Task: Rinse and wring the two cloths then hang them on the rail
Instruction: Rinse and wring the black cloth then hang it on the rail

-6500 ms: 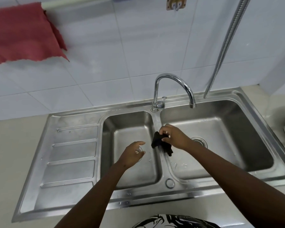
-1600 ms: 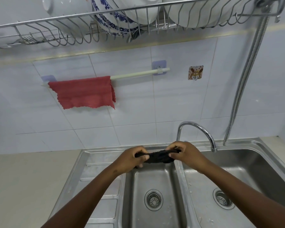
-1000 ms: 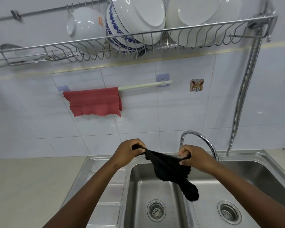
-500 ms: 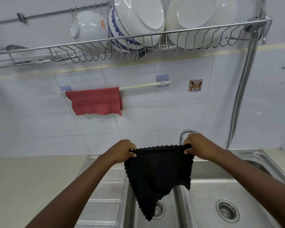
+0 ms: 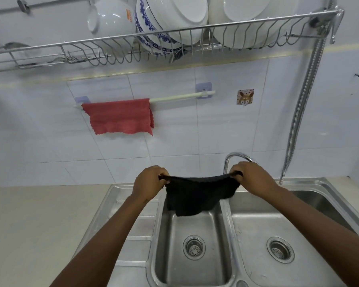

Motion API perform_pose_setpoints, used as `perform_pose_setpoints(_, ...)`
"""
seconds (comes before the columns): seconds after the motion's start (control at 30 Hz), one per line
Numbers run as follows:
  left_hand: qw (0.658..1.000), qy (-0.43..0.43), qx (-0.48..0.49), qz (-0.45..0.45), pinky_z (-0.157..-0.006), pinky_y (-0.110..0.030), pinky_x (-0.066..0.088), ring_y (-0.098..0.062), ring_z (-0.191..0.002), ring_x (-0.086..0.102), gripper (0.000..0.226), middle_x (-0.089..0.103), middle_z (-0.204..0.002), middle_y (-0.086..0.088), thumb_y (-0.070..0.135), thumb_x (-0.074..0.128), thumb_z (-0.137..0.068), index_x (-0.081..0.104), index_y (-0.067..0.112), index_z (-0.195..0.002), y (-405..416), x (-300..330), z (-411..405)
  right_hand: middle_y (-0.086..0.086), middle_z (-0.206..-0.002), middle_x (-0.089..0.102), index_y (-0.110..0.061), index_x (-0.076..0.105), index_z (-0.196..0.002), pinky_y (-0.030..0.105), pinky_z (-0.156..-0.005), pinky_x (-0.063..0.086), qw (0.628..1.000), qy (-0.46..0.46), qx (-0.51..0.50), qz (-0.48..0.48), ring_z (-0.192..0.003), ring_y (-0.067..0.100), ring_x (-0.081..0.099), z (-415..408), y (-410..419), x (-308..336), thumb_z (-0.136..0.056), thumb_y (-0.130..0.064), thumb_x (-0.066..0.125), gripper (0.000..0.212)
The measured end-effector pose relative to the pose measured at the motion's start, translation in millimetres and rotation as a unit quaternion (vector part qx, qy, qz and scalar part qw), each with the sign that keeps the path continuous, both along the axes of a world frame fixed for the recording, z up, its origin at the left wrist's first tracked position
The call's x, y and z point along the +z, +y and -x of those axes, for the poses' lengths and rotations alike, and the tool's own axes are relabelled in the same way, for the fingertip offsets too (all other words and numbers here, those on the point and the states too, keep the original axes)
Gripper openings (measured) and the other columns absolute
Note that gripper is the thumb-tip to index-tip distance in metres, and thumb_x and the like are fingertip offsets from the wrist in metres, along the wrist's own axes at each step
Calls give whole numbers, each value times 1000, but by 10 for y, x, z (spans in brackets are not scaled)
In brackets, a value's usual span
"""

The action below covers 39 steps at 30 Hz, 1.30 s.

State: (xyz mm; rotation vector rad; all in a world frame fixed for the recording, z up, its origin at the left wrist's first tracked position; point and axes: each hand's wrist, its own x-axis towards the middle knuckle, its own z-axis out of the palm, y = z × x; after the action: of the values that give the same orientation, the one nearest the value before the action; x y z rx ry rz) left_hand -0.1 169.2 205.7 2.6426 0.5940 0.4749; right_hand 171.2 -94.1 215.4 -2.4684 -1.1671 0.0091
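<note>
A black cloth (image 5: 197, 193) hangs spread between my hands above the left basin of the steel sink (image 5: 311, 184). My left hand (image 5: 148, 182) pinches its upper left corner and my right hand (image 5: 250, 177) pinches its upper right corner. The cloth's lower part looks bunched or swung up, ending well above the drain. A red cloth (image 5: 119, 117) is draped over the left half of the white rail (image 5: 181, 96) on the tiled wall. The rail's right half is bare.
A wire dish rack (image 5: 174, 41) with white and blue-patterned bowls hangs above the rail. The curved tap (image 5: 229, 160) stands just behind my right hand. A metal hose (image 5: 301, 108) runs down the wall at right. A beige counter (image 5: 29, 224) lies at left.
The cloth went from a wrung twist to being opened out flat between both hands. Since half a second ago its hanging lower part has shortened and swung up; my hands stay at about the same height.
</note>
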Motion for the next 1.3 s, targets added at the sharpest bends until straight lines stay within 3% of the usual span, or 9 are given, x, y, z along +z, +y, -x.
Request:
perform_pose_setpoints(0.17,999,-33,19,-11,-67,-23,45,-12,-79,57,12,62,-83,9,17,64,-85,70,27,-83,50,-91,49,2,-78,60,-20,66,-83,36,-67,46,995,-12,-51,-85,-75,21,57,9,6,-108,-85,-11,54,15)
perform_pose_setpoints(0.33,998,40,-6,-51,-66,-27,46,-13,-82,57,10,58,-85,10,21,62,-85,69,29,-86,29,-161,92,5,-83,62,-18,67,-87,37,-71,47,998,2,-44,-49,-79,25,58,-5,2,-172,-84,-6,52,20)
perform_pose_setpoints(0.5,999,27,41,-13,-63,-23,44,-11,-76,56,10,60,-85,7,24,61,-87,71,26,-87,70,-223,92,-4,-71,60,-39,55,-71,35,-64,47,996,40,-76,-14,-71,19,58,-42,-14,-292,-88,-15,48,31)
perform_pose_setpoints(0.67,995,-33,81,54,-65,-17,42,-14,-81,58,18,60,-90,3,20,59,-90,75,28,-95,328,-61,100,-12,-62,65,-33,60,-78,35,-68,50,990,80,-85,-77,-55,6,59,-133,147,-179,-88,-12,52,25)
perform_pose_setpoints(0.8,979,-77,62,177,-67,-21,43,-13,-76,60,15,70,-86,1,19,60,-89,72,22,-98,619,394,55,5,-65,63,-14,67,-96,25,-62,55,918,281,-90,-264,-56,16,67,-222,418,316,-87,2,50,25)
perform_pose_setpoints(0.9,940,-132,83,303,-60,-23,40,-13,-71,58,15,66,-82,2,20,56,-93,66,24,-103,774,835,-22,17,-87,69,-20,65,-93,39,-81,56,848,390,-64,-354,-78,34,69,-283,633,797,-88,-1,51,24)
perform_pose_setpoints(1.07,878,-238,33,414,-50,-18,41,-6,-59,65,14,68,-68,5,15,51,-97,61,22,-102,1137,1524,-302,10,-100,70,-22,66,-90,34,-87,53,842,339,0,-419,-94,25,69,-564,1076,1495,-93,-1,42,32)
perform_pose_setpoints(1.17,843,-309,13,441,-47,-13,48,-9,-64,70,14,73,-81,-2,8,52,-95,61,18,-101,1405,1864,-561,4,-93,70,-23,64,-84,30,-84,54,843,302,21,-445,-92,20,69,-780,1366,1826,-92,0,44,32)
perform_pose_setpoints(1.3,856,-329,5,399,-61,-15,52,-14,-84,70,23,70,-92,-2,-2,53,-92,59,20,-90,1726,2081,-877,-3,-79,69,-21,63,-81,23,-78,54,867,248,40,-431,-76,13,67,-1166,1749,1997,-90,7,47,34)
